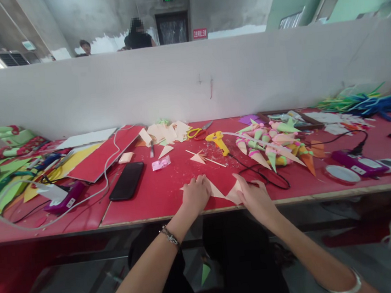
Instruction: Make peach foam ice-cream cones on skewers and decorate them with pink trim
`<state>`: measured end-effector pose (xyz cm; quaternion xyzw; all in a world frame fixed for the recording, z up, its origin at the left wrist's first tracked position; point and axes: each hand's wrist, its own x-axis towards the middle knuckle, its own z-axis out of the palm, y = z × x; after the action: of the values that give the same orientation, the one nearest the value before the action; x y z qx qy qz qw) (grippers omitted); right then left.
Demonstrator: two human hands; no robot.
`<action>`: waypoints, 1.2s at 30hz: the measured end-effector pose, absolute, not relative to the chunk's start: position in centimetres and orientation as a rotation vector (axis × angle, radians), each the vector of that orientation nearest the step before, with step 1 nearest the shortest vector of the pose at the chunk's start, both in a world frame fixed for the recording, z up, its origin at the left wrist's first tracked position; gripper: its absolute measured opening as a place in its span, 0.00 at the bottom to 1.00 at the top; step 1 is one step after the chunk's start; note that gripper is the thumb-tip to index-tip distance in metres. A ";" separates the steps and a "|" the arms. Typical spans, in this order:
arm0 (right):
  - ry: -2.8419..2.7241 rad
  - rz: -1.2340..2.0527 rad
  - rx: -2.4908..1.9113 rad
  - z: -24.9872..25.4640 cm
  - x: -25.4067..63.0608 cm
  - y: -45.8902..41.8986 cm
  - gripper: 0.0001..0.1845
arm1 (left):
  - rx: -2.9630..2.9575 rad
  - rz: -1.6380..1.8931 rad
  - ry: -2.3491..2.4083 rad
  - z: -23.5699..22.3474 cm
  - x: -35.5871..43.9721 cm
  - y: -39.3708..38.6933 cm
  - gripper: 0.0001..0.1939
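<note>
Both my hands rest on a pale cream paper piece lying on the red table near its front edge. My left hand presses flat on the paper's left part, its fingers bent over it. My right hand pinches the paper's right corner. A small cream paper star lies just beyond them. A yellow glue gun with a black cord sits further back.
A black phone lies left of my hands. A pile of paper cones stands at right, yellow-handled scissors and cream paper scraps at the back. Coloured sheets, purple devices and cables crowd both sides. A white partition runs behind; people stand beyond it.
</note>
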<state>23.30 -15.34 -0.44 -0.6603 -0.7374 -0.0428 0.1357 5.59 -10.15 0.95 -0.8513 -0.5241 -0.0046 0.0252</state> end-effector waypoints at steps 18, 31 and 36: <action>-1.666 0.602 -1.286 3.3 18.7 -11.6 0.32 | -3.092 -1.246 -1.905 1.9 3.7 -9.0 0.20; -1.994 0.471 -1.616 -0.4 17.1 -11.9 0.35 | -2.467 -1.099 -2.479 3.0 -7.0 4.5 0.12; -1.892 0.608 -1.498 -1.5 17.7 -12.0 0.36 | -2.373 -1.059 -2.539 3.3 -8.3 6.3 0.17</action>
<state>17.72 -11.99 -1.52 -0.5702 -0.7201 0.2313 0.3208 -8.26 6.30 3.33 -0.6335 -0.6778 -0.2828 -0.2432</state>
